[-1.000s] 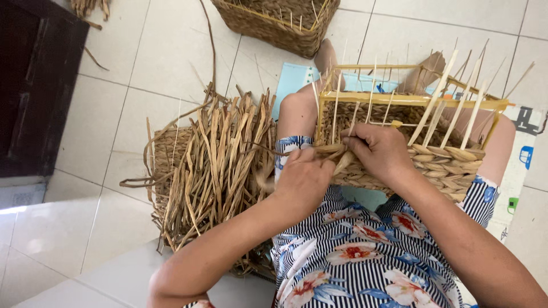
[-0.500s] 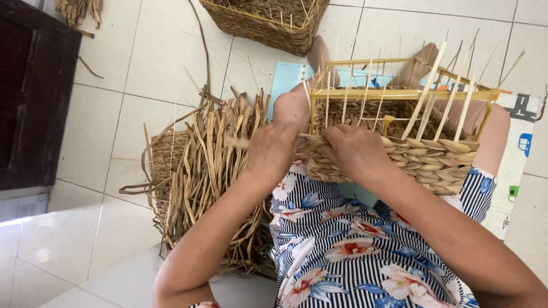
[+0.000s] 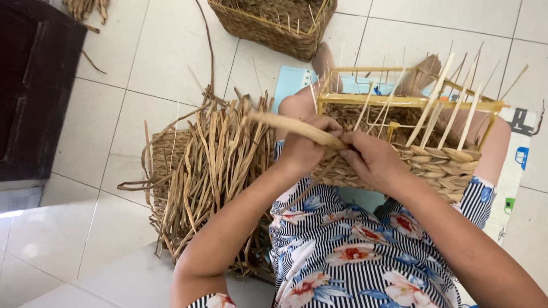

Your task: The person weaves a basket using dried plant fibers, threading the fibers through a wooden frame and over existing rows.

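Note:
A half-woven basket (image 3: 439,165) rests on my lap, its yellow wire frame (image 3: 399,102) and upright pale sticks rising above the woven brown wall. My left hand (image 3: 305,145) grips a flat dried straw strand (image 3: 285,124) that sticks out to the left from the basket's near left corner. My right hand (image 3: 374,159) presses on the woven wall beside it, fingers pinching the same strand where it enters the weave.
A heap of loose dried straw strands (image 3: 200,171) lies on the white tile floor to my left. A finished woven basket (image 3: 274,23) stands at the top. A dark wooden cabinet (image 3: 31,91) is at the far left. A light blue mat (image 3: 291,80) lies under the basket.
My left hand has moved up from my lap to the basket's left corner, pulling the strand out leftward. My right hand has shifted down along the woven wall.

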